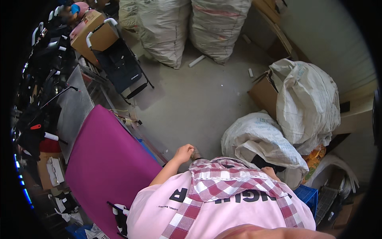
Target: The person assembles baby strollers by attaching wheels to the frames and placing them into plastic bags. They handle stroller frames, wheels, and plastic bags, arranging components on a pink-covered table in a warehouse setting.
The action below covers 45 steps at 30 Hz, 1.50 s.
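Note:
My left hand (185,152) hangs in front of my checked apron (229,179), beside the purple-covered table (111,147). Its fingers are curled in, and nothing shows in them. My right hand (270,172) shows only in part past the apron's right side, its fingers hidden. Close to it is a slack white woven sack (258,137). Some black material (262,163) shows at that sack's near edge, by the right hand; whether they touch I cannot tell.
Tall stuffed sacks (163,32) stand at the back. A black folding chair-like frame (119,59) stands by a cardboard box (93,38) at far left. Another white sack (306,99) is at right, above a blue crate (308,199). White tubes (196,61) lie on the floor.

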Motion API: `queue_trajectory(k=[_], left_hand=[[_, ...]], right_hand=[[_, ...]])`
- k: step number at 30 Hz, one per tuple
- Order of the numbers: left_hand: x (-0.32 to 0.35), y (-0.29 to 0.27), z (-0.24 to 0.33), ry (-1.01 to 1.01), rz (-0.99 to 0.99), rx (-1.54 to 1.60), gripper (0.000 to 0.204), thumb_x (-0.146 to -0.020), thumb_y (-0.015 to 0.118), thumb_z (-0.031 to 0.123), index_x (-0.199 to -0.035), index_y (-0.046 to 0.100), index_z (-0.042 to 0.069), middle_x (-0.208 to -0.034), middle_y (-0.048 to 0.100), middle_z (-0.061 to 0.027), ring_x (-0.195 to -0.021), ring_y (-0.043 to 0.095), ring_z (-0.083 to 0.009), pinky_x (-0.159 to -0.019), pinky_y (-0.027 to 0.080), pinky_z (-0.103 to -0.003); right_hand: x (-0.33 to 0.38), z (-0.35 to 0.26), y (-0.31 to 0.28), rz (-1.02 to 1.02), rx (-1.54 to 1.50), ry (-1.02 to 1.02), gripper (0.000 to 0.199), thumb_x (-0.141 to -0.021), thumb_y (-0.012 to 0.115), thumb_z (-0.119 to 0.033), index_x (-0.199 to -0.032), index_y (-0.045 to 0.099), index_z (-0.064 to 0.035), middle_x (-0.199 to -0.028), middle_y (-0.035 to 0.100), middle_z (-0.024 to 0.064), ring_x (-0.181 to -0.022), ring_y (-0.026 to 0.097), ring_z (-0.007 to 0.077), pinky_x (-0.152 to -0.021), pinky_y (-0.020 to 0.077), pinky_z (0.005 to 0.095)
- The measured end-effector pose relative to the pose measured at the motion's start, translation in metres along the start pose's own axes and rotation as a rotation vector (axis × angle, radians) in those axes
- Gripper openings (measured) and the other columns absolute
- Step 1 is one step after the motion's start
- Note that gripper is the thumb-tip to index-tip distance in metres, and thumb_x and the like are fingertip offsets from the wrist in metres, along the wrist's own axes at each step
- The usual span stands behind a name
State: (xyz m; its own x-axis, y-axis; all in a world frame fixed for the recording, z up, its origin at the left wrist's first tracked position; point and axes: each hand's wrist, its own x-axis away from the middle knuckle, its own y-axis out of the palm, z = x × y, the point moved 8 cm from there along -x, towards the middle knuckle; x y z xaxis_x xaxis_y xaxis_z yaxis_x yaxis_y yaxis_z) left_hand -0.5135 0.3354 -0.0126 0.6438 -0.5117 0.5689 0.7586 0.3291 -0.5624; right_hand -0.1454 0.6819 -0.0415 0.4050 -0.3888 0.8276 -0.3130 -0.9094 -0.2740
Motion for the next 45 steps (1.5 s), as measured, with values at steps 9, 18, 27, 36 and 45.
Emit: queue_trajectory(k=[9,18,27,36,45], left_hand=[[-0.034,-0.095,-0.018,-0.063,0.177,0.128,0.028,-0.09,0.055,0.027,-0.108,0.061,0.006,-0.099,0.068,-0.0118,-0.093,0.065,-0.0268,-0.082,0.05,-0.037],[-0.138,-0.132,-0.071,-0.214,0.005,-0.035,0.035,-0.087,0.058,0.031,-0.112,0.062,0.007,-0.103,0.067,-0.0157,-0.097,0.065,-0.0291,-0.084,0.05,-0.037],[-0.322,-0.242,0.071,-0.082,0.136,0.096,0.031,-0.089,0.058,0.025,-0.111,0.06,0.003,-0.101,0.068,-0.0159,-0.096,0.065,-0.0264,-0.084,0.05,-0.036],[-0.476,-0.361,0.02,-0.276,-0.011,-0.191,0.033,-0.087,0.059,0.028,-0.11,0.062,0.005,-0.102,0.067,-0.0153,-0.095,0.065,-0.0286,-0.083,0.05,-0.037],[-0.681,-0.538,0.089,-0.117,0.229,0.033,0.03,-0.088,0.06,0.025,-0.109,0.062,0.004,-0.097,0.068,-0.0135,-0.088,0.066,-0.0248,-0.079,0.05,-0.035]], right_hand=[[-0.1,-0.227,0.079,-0.037,-0.115,-0.319,0.018,-0.088,0.056,-0.016,-0.089,0.061,0.0018,-0.072,0.062,0.0086,-0.058,0.058,0.0152,-0.054,0.0479,0.0284],[-0.318,-0.017,0.086,-0.122,0.748,0.151,0.048,-0.083,0.053,-0.042,-0.11,0.066,-0.0042,-0.121,0.059,0.0201,-0.114,0.056,0.0359,-0.096,0.0437,0.0411],[-0.498,-0.433,0.003,0.306,0.667,-0.311,0.024,-0.077,0.058,-0.024,-0.083,0.07,-0.0049,-0.09,0.069,0.0164,-0.08,0.069,0.0291,-0.076,0.0537,0.0393],[-0.48,-0.827,0.027,0.029,-0.25,-0.655,0.019,-0.086,0.057,-0.019,-0.086,0.062,-0.0012,-0.07,0.063,0.0062,-0.059,0.06,0.0145,-0.058,0.0495,0.0289],[-0.529,-0.667,-0.023,0.062,-0.008,0.053,0.02,-0.082,0.061,-0.02,-0.087,0.065,-0.0012,-0.071,0.065,0.009,-0.058,0.063,0.0191,-0.054,0.0505,0.0333]])
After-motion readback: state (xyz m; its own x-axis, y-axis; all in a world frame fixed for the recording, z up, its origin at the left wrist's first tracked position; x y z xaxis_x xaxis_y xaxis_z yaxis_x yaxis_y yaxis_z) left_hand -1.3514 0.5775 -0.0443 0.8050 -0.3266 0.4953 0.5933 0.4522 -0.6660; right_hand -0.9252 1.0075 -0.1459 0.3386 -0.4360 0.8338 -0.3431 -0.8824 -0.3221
